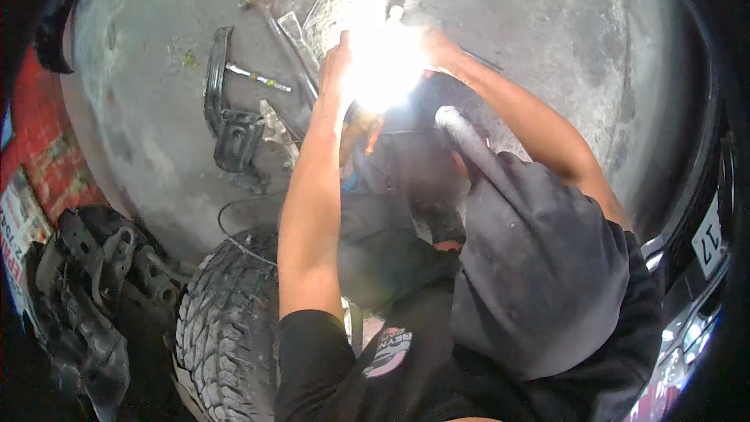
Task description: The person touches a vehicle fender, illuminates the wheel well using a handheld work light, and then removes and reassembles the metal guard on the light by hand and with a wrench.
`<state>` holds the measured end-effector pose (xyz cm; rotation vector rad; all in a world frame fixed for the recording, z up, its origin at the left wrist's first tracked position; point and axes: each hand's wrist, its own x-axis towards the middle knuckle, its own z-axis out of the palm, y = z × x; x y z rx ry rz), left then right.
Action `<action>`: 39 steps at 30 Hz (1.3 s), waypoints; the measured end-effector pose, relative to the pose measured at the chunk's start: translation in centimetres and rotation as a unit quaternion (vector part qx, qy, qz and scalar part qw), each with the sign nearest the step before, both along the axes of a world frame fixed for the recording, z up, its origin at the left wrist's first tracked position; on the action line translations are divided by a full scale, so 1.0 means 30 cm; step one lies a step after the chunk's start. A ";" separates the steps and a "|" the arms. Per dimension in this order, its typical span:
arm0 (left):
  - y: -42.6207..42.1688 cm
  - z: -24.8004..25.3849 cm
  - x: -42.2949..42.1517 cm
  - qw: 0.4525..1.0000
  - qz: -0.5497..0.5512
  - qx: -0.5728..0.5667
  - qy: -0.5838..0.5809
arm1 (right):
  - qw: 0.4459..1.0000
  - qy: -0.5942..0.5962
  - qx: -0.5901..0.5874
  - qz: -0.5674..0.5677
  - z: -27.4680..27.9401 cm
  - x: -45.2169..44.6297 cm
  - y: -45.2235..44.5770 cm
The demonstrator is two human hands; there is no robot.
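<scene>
A very bright white glare (384,62) lies between the two hands and washes out whatever is there. At its left edge is my left hand (336,65), its fingers mostly lost in the light. My right hand (440,48) reaches in from the right side, its fingers also hidden by the glare. Anything they hold cannot be made out. Just below the glare is an orange-brown, blurred part (363,137). A dark grey cloth (539,266) hangs in front of the black shirt, partly beside the right arm.
On the grey floor (156,109) left of the hands lie a curved black part (216,82), a ratchet-like tool (258,76) and a long metal bar (293,59). A knobby tire (230,328) and dark metal parts (101,281) are lower left. A vehicle edge (695,266) is at right.
</scene>
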<state>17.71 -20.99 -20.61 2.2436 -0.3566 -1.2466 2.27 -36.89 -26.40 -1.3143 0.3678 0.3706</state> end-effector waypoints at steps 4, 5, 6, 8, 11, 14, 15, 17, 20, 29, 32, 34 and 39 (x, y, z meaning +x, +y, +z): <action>0.075 -0.135 0.019 0.978 -0.170 0.002 -0.121 | 0.957 0.018 -0.288 -0.011 -0.052 -0.003 0.049; 0.091 -0.154 0.020 0.979 -0.165 0.003 -0.120 | 0.948 0.025 -0.316 -0.005 -0.063 -0.016 0.041; 0.101 -0.150 0.015 0.976 -0.172 -0.010 -0.130 | 0.939 0.034 -0.343 0.001 -0.071 -0.036 0.036; 0.109 -0.142 0.012 0.974 -0.177 -0.024 -0.140 | 0.916 0.050 -0.397 0.010 -0.087 -0.063 0.024; 0.076 -0.026 0.010 0.980 -0.172 -0.010 -0.097 | 0.897 0.038 -0.439 -0.015 0.041 -0.074 -0.001; 0.060 -0.013 0.010 0.966 -0.215 0.029 -0.137 | 0.850 0.085 -0.516 0.059 0.078 -0.090 -0.029; 0.076 -0.080 0.018 0.961 -0.224 0.021 -0.159 | 0.850 0.085 -0.517 0.059 0.047 -0.105 -0.036; 0.120 -0.189 0.023 0.956 -0.233 0.014 -0.179 | 0.836 0.036 -0.547 0.029 -0.039 -0.139 -0.037; 0.135 -0.225 0.016 0.983 -0.073 -0.167 -0.006 | 0.904 0.121 -0.409 0.001 0.012 -0.129 -0.041; 0.089 -0.150 0.036 0.964 -0.080 -0.252 -0.029 | 0.938 0.100 -0.333 0.006 0.121 -0.165 -0.133; 0.092 -0.156 0.031 0.954 -0.061 -0.292 -0.009 | 0.943 0.052 -0.327 -0.019 0.133 -0.168 -0.123; 0.084 -0.131 0.015 0.960 -0.006 -0.280 -0.002 | 0.946 0.043 -0.322 -0.011 0.138 -0.164 -0.126; 0.071 -0.112 0.024 0.980 -0.021 -0.198 0.013 | 0.931 -0.018 -0.362 0.035 -0.003 -0.149 -0.155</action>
